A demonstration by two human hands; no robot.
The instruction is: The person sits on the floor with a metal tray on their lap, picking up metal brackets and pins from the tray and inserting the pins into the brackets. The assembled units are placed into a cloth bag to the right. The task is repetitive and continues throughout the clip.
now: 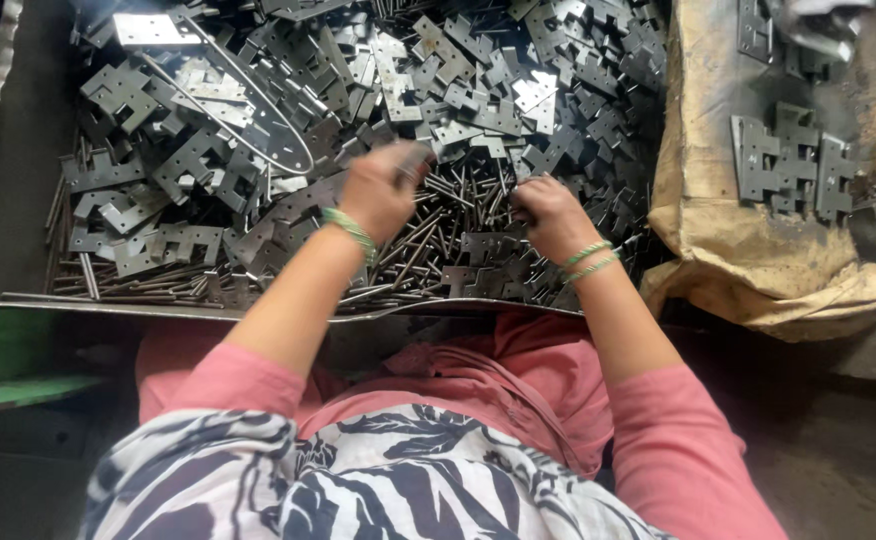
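The left hand is motion-blurred, so whatever its fingers pinch cannot be made out. The right hand curls over its own fingertips, hiding what they touch among the metal pins. The heap of hinge leaves runs off the top edge of the frame. At upper right, the assembled hinges on the brown sack are partly cut off above.

Hinge plates are heaped behind the pins; assembled hinges lie on sacking to the right.
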